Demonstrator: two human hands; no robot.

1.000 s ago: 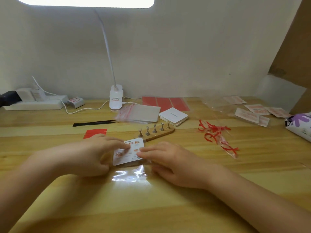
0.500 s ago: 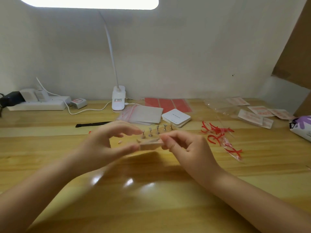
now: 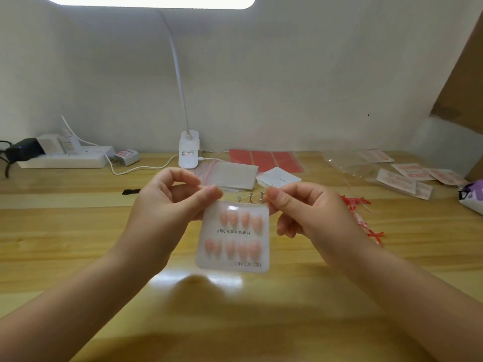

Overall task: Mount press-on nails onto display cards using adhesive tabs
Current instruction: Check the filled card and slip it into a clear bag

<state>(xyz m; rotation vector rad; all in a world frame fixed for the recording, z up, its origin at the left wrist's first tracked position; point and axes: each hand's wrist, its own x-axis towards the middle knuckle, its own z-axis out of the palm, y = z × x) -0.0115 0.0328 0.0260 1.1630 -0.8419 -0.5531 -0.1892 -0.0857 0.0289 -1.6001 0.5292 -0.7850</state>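
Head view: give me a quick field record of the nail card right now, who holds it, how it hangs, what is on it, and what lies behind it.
item: nail card in a clear sleeve
left hand: pinches the top left corner
right hand: pinches the top right corner
position: held up above the wooden table, hanging from its top edge
contents: two rows of pink nails, printed text upside down to the camera
behind it: metal nail stand, partly hidden
lamp base: at the back of the table
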